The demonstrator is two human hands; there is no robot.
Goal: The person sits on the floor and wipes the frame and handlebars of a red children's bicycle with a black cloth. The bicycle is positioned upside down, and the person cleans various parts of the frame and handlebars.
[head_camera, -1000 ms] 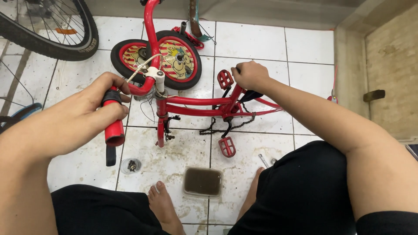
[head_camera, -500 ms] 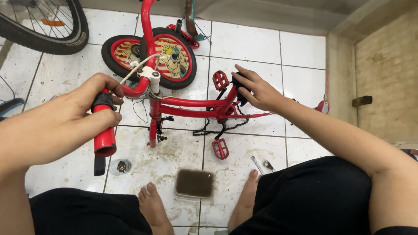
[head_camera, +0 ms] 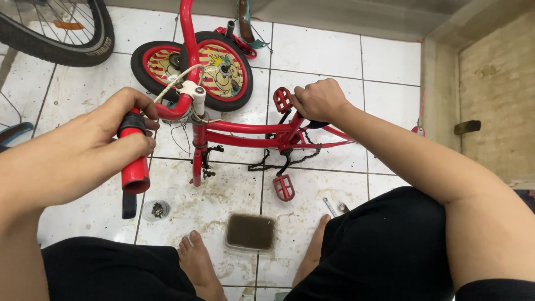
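The left hand (head_camera: 95,147) has its fingers closed around the red handlebar grip (head_camera: 134,161) of a small red bicycle (head_camera: 245,134) that lies on the white tiled floor (head_camera: 334,56). The right hand (head_camera: 317,100) is closed on the frame near the upper red pedal (head_camera: 282,100), probably on the saddle, but the hand hides what it holds. Between the bare feet stands a rectangular container of dark liquid (head_camera: 250,232), and a small round cup (head_camera: 155,209) sits just below the grip.
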